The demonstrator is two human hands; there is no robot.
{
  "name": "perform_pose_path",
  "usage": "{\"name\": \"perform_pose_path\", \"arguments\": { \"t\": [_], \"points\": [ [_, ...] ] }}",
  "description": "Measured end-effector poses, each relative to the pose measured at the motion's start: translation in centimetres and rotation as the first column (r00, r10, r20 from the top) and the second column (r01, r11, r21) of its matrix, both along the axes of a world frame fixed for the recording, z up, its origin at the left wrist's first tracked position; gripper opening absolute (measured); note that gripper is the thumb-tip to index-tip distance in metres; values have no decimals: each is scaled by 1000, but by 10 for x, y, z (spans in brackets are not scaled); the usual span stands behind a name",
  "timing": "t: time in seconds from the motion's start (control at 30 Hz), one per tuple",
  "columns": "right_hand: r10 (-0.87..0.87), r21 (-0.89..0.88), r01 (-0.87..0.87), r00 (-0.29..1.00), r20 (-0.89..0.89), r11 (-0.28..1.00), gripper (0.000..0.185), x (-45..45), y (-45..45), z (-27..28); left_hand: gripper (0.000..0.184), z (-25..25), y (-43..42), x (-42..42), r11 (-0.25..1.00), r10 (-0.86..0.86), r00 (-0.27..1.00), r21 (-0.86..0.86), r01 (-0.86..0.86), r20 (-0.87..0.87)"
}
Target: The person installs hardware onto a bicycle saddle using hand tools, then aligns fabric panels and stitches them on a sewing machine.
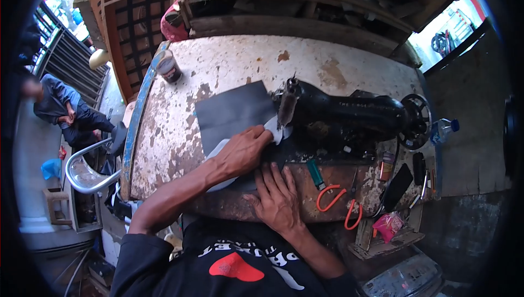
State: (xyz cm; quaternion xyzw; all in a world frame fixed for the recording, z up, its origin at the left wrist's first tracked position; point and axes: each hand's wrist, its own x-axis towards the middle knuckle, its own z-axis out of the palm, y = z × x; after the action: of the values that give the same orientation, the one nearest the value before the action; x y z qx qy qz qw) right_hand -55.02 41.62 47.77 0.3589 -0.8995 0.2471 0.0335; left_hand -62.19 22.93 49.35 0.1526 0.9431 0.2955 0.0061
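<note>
A black sewing machine stands on the worn table, its needle end toward the middle. My left hand is closed on a pale grey piece of material beside the needle end; more pale material shows under my left wrist. Behind that hand, a dark grey sheet lies flat. My right hand rests palm down near the table's front edge, fingers spread, over dark material. The needle tip is hidden.
Orange-handled scissors, a green lighter and a dark phone-like object lie at the front right. A plastic bottle is beyond the handwheel. A jar stands at the back left. Another person sits at far left.
</note>
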Motion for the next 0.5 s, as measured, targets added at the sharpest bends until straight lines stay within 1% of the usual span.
{"name": "perform_pose_path", "arguments": {
  "t": [0.07, 0.1, 0.23, 0.3, 0.33, 0.4, 0.5],
  "points": [
    [8, -6, -8, 1000, 25, 1000, 55, 6, -3, -2, 27, -5, 6, -2, 993, -99, 995, 67, 99, -9],
    [7, -3, -7, 999, 35, 1000, 55, 8, -3, -2, 28, -6, 8, -1, 992, -109, 989, 54, 114, -95],
    [-16, -22, 17, 999, 37, 1000, 54, 8, -2, -1, 32, -2, 10, -3, 993, -112, 993, 16, 113, -33],
    [-13, -25, 13, 1000, 22, 1000, 53, 8, -2, -3, 33, -2, 9, -3, 990, -125, 989, -75, 120, -76],
    [-13, -29, 13, 1000, 25, 999, 53, 8, -2, -3, 33, -1, 11, -2, 990, -125, 989, -79, 120, -72],
    [-17, -32, 18, 999, 29, 999, 54, 7, -3, -1, 27, 2, 13, 0, 989, -120, 989, -94, 113, -80],
    [-16, -30, 17, 999, 38, 999, 54, 7, -3, -2, 30, 2, 13, -1, 988, -107, 991, -119, 96, -85]
  ]
}}
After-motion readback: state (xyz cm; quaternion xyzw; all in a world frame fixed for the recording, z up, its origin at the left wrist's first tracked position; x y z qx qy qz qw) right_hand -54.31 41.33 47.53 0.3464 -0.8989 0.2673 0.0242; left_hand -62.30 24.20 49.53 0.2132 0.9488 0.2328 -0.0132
